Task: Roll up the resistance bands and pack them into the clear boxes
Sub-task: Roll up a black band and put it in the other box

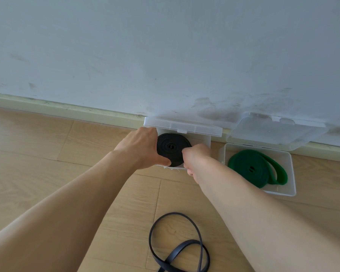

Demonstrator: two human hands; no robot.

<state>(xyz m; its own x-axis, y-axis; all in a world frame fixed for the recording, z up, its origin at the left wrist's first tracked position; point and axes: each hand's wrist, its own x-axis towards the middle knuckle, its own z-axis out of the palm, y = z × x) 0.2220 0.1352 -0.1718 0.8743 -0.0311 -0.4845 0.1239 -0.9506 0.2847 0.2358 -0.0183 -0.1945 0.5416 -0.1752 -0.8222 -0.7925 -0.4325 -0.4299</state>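
A rolled black resistance band [172, 149] lies as a flat coil inside a clear box [204, 138] on the floor by the wall, the box's lid [183, 125] standing open behind it. My left hand [141, 149] grips the coil's left edge, thumb on its front. My right hand [196, 156] is closed against the coil's right edge. A second clear box [287, 185] to the right holds a green band [247, 169], rolled with a loose loop at its right. A dark unrolled band [177, 250] lies looped on the floor near me.
The wooden floor [57, 154] meets a pale wall [165, 55] at a skirting board just behind the boxes. The green band's box has its lid [275, 132] leaning open against the wall.
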